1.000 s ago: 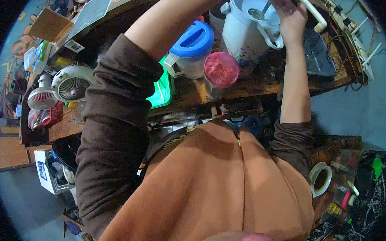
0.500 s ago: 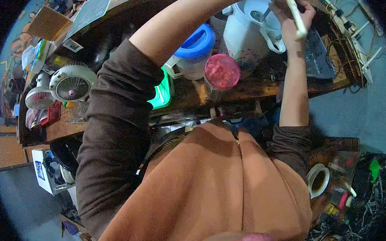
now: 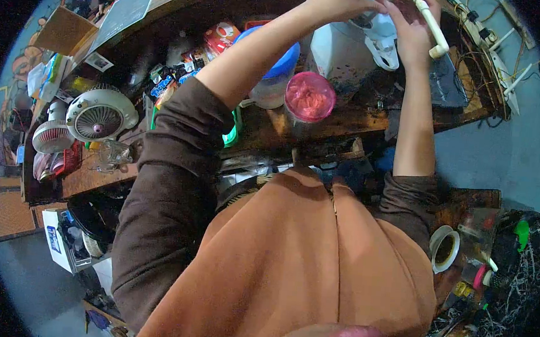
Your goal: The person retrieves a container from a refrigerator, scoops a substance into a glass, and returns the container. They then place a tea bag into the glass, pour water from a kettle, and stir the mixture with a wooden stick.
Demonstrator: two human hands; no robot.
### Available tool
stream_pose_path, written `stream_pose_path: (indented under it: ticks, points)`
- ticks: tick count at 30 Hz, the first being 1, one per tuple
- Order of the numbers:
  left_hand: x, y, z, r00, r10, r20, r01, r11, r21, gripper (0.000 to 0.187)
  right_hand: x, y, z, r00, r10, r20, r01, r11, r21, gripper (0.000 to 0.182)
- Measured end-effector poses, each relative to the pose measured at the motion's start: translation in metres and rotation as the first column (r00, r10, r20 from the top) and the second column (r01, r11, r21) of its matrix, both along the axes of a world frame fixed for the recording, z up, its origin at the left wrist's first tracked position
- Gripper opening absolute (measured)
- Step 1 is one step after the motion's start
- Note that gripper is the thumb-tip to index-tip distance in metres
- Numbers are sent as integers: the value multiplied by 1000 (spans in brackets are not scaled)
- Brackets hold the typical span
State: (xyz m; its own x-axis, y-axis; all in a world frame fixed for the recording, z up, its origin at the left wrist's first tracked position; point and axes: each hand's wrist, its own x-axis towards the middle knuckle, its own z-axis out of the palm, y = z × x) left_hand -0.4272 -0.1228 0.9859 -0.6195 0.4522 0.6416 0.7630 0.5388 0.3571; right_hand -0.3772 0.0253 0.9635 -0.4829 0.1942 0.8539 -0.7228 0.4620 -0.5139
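My left hand [image 3: 342, 2] reaches in at the top edge of the view, above the mouth of a large white pitcher [image 3: 342, 52]. Its fingers are curled and meet the thumb side of my right hand [image 3: 414, 42]. What lies between the two hands is cut off by the frame edge, so I cannot make it out. A white bent pipe [image 3: 432, 24] crosses in front of my right hand and hides part of its fingers. The pitcher's handle [image 3: 385, 54] is just left of my right wrist. Below the pitcher stands a jar with a pinkish-red lid [image 3: 310, 97].
A blue-lidded tub [image 3: 284, 64] sits left of the pitcher, partly behind my left forearm. Two small fans [image 3: 100, 118] and a glass mug [image 3: 115, 154] stand at the left. Cables [image 3: 485, 42] run along the right edge. A white cup of dark liquid [image 3: 444, 249] is lower right.
My left hand has come down into view beside my right hand, and its forearm has shifted right. The white pipe's end appears farther right. Packets behind my left arm are now visible.
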Motion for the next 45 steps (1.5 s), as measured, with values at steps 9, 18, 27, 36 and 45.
stream_pose_path:
  ticks: [9,18,27,36,45]
  points:
    - [-5,8,-4,995,-38,-94,50,991,127,26,9,10,0,983,145,115,-135,987,-86,51]
    - [18,11,15,986,-81,-146,103,984,147,31,6,79,43,955,213,207,-221,975,16,47]
    - [4,7,18,992,-26,-123,51,979,199,23,91,102,34,317,-693,647,-19,678,735,29]
    - [4,13,11,980,-29,-196,44,996,76,26,57,-1,103,922,-375,93,164,598,785,46]
    - [-10,25,-9,970,-238,-39,240,936,259,49,52,1,101,881,-430,196,233,756,611,44]
